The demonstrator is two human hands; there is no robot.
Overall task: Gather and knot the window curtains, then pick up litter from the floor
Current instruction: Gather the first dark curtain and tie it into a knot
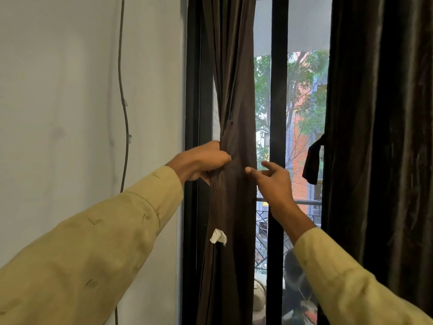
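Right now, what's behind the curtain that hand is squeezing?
The black window frame shows at the bunched left curtain's edge, where the left hand grips. Trees show beside it. Whatever lies directly behind stays covered.

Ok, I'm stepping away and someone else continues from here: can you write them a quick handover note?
Left hand: closed around the gathered left curtain, bunching it at mid-height by the window frame.
Right hand: open, fingers spread, just right of the bunch, holding nothing.
Right curtain: hanging loose, its tie strap dangling free.
A white tag hangs on the left curtain below the grip.
Done: left curtain gathered.
Left: knot it, gather and knot the right curtain, then collect floor litter; the floor is out of view.
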